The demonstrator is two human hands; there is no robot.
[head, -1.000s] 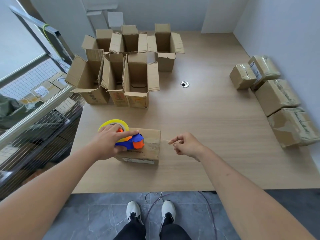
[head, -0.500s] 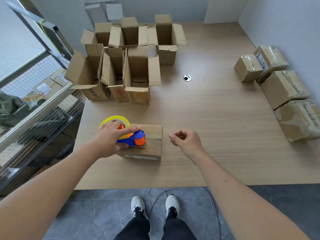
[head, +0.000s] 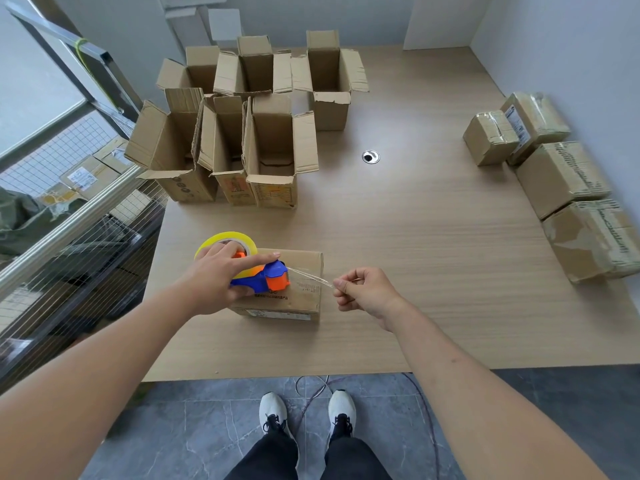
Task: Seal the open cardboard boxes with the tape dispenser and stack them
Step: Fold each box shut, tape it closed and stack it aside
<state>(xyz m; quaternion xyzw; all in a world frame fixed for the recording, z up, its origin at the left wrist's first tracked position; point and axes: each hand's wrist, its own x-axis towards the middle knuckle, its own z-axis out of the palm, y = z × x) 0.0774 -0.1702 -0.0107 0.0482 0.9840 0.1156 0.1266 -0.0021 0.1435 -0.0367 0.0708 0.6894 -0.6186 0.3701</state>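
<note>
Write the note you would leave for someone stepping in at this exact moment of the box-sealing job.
Left hand grips the tape dispenser, which rests on the closed box near the table's front edge.
Right hand pinches the free end of the tape strip, pulled out past the box's right side.
Done: four taped boxes along the right wall.
Left: tape this box, then the six open boxes at the far left, and stack them.

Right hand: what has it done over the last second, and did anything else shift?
The right hand let go of the clear tape strip half a second ago, then pinched it again and now holds it taut off the blue and orange tape dispenser. The left hand kept gripping the dispenser on the closed cardboard box. The open cardboard boxes stayed put.
</note>
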